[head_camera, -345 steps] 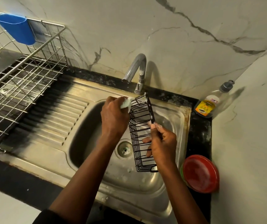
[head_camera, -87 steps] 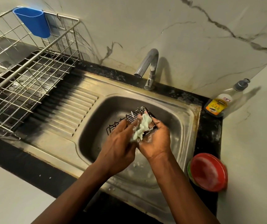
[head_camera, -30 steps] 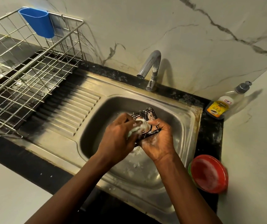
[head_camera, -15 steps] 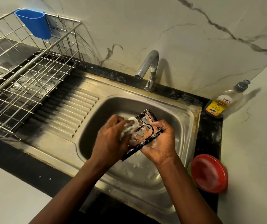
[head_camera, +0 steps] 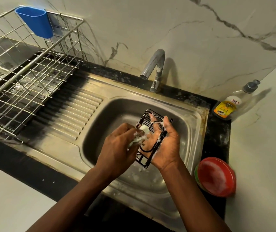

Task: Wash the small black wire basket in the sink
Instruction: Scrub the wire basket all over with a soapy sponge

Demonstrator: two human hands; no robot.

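Black wire basket (head_camera: 145,119) clamped in right hand (head_camera: 165,146) grip, left hand (head_camera: 117,151) grip pinching soapy sponge (head_camera: 138,139)

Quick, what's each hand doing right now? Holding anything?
The left hand is closed round a soapy pale scrubber, against the basket.
The right hand is closed on the small black wire basket.

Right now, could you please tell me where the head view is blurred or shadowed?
Head view: the left hand and its sponge are smeared by motion; the black wire basket in the right hand is sharper; the tap and soap bottle throw shadows rightward onto the wall; the red lid looks soft.
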